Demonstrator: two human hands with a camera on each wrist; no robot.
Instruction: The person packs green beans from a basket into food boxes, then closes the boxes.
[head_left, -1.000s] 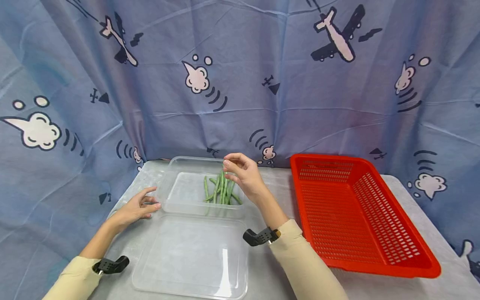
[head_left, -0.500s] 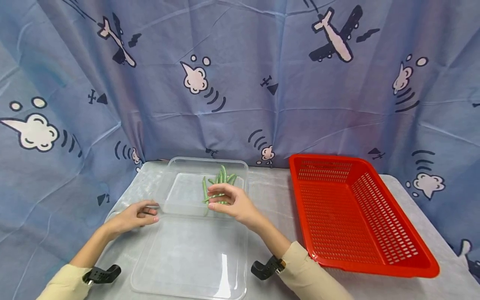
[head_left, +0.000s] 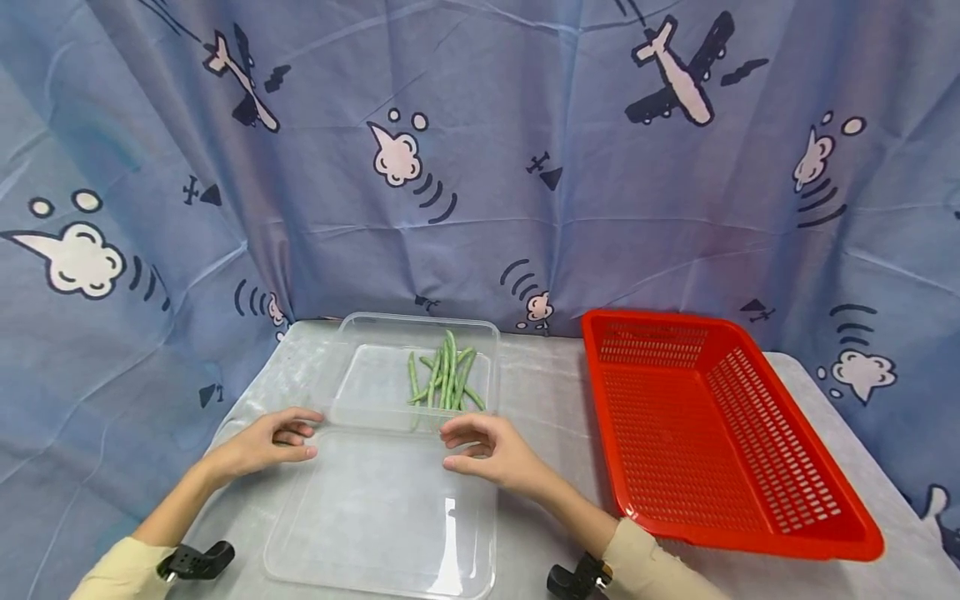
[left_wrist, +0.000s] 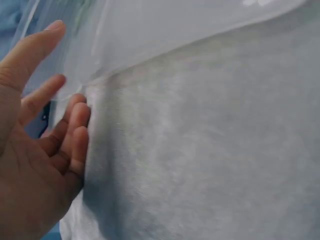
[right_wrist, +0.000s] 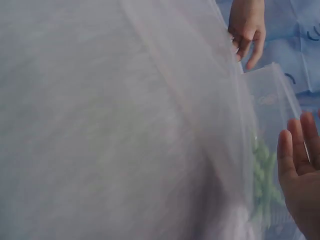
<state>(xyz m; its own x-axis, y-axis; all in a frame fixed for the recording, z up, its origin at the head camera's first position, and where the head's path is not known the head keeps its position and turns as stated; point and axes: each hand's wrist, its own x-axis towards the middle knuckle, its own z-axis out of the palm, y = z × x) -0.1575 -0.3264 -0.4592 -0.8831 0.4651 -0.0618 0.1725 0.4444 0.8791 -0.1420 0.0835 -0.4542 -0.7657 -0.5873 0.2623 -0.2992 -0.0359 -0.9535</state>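
Observation:
Several green beans (head_left: 448,375) lie in a clear plastic container (head_left: 360,329), mostly toward its right side. In front of it, flat on the table, is a clear lid (head_left: 375,525). My left hand (head_left: 273,439) is by the container's front left corner, fingers loosely bent around nothing. My right hand (head_left: 487,450) hovers over the lid's far right corner, just in front of the container, thumb apart from the fingers and nothing held. In the left wrist view, the left fingertips (left_wrist: 80,115) come right beside the container's edge.
A red perforated plastic basket (head_left: 678,433) stands on the right of the table. A light cloth (head_left: 543,375) covers the tabletop. Behind hangs a blue curtain (head_left: 480,167) printed with planes and clouds.
My right hand has come back from above the beans toward the lid, leaving the beans uncovered from view. My left hand has shifted slightly nearer to me.

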